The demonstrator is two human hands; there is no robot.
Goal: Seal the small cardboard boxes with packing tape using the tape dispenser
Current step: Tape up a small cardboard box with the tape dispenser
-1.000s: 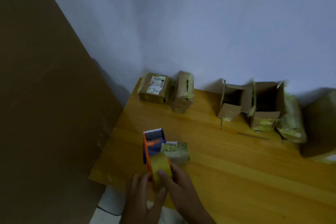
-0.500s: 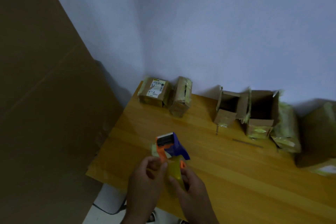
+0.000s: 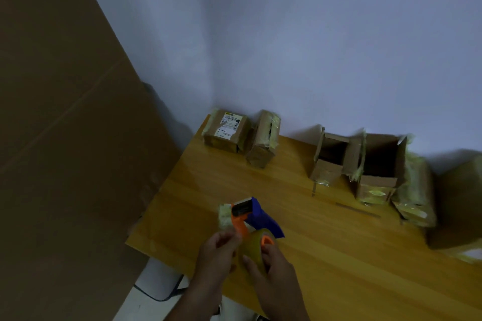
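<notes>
Bare wood lies open across the middle of the table [image 3: 300,206], between the tape dispenser [image 3: 250,214] near the front edge and the boxes along the wall. Two taped boxes [image 3: 241,135] block the far-left corner; open boxes [image 3: 365,164] crowd the far right.

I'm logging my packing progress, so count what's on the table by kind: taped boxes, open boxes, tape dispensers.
Taped boxes: 3
Open boxes: 2
Tape dispensers: 1
Total: 6
A large box at the right edge is cut off, not counted.
</notes>
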